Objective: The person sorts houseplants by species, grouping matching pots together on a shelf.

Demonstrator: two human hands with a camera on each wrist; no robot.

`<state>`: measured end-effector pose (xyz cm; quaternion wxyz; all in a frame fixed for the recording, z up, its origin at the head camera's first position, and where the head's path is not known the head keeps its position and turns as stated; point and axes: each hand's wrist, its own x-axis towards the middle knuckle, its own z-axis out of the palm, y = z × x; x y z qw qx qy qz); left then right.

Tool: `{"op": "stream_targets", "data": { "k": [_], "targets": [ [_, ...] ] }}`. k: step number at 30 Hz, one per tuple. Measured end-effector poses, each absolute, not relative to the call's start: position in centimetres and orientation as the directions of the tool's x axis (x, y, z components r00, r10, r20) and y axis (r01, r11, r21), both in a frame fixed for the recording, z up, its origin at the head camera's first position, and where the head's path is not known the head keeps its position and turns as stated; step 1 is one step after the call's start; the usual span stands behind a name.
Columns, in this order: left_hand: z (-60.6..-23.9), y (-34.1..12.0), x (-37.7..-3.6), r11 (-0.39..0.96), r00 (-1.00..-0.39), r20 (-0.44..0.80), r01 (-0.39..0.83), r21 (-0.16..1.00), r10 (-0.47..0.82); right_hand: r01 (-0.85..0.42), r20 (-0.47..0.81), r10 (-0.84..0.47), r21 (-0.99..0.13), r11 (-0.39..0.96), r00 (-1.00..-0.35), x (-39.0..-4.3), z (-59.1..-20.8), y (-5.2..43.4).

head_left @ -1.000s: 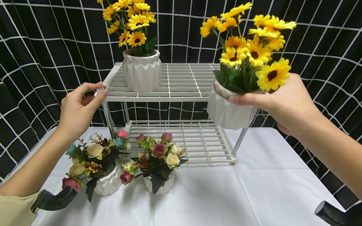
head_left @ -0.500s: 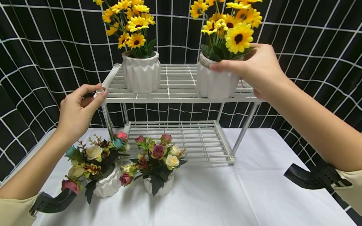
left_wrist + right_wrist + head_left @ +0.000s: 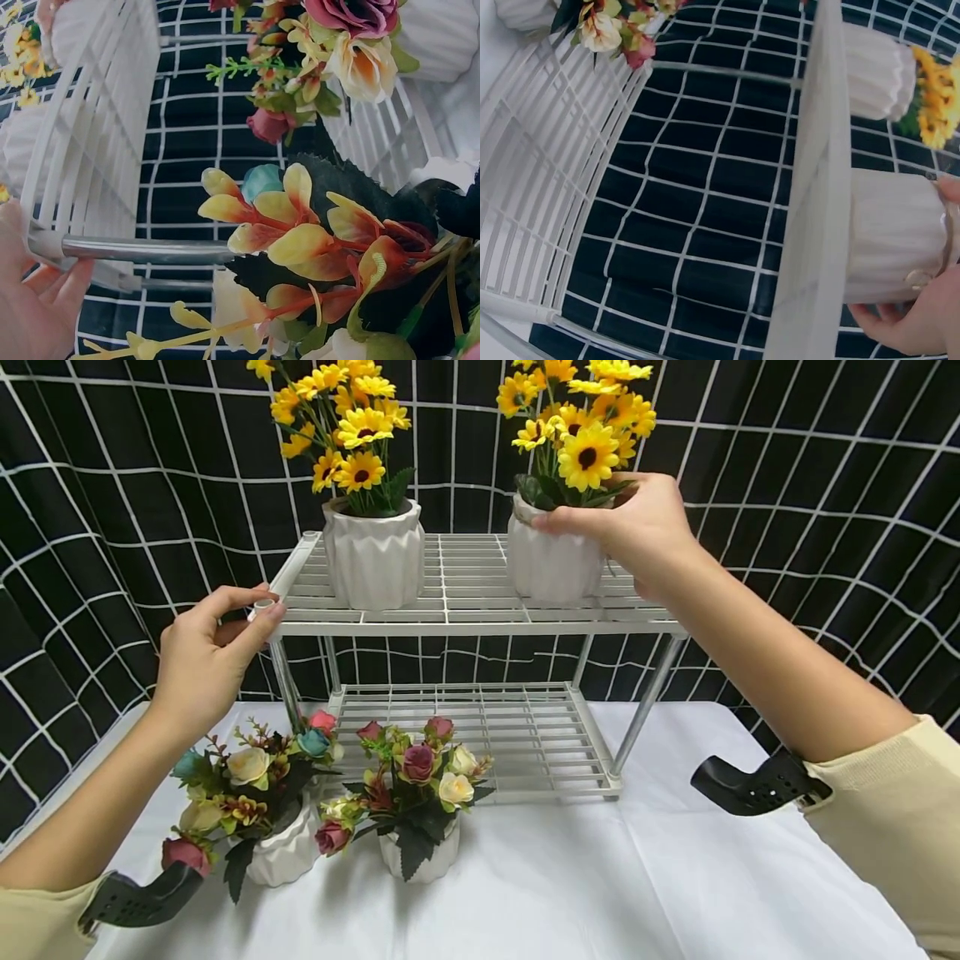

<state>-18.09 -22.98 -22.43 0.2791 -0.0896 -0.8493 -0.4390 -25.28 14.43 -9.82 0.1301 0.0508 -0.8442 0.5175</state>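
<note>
I see my right hand (image 3: 637, 522) curled around the rim of a ribbed white pot (image 3: 551, 564) of yellow sunflowers, standing on the rack's (image 3: 465, 618) top shelf, right of the other sunflower pot (image 3: 373, 560). A second ago I held it tilted off the rack's right end; now it sits upright. My left hand (image 3: 202, 656) still pinches the rack's front-left corner.

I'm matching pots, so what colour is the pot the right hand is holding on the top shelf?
White, with a ribbed surface; the pot shows best in the head view.
</note>
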Motion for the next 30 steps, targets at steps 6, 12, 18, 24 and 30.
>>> {"op": "stream_targets", "data": {
  "k": [6,12,18,24,30],
  "targets": [
    [-22.5,-22.9,-18.1,0.600,-0.824,0.560,0.407,0.688,-0.084,-0.202,0.249,0.041,-0.863,0.464,-0.968,-26.4,-10.6,14.2],
    [-22.5,-22.9,-18.1,0.611,-0.823,0.562,0.401,0.682,-0.087,-0.237,0.267,-0.002,-0.852,0.466,-0.964,-26.8,-11.8,14.7],
    [-22.5,-23.0,-18.2,0.609,-0.820,0.565,0.404,0.683,-0.090,-0.306,0.320,-0.052,-0.830,0.467,-0.946,-26.3,-12.4,14.9],
    [-22.5,-23.0,-18.2,0.614,-0.823,0.560,0.395,0.683,-0.093,-0.341,0.355,-0.059,-0.820,0.459,-0.933,-24.9,-12.6,15.0],
    [-22.5,-22.9,-18.2,0.610,-0.819,0.566,0.404,0.682,-0.090,-0.406,0.425,-0.064,-0.795,0.450,-0.903,-22.8,-13.3,15.4]
  ]
}}
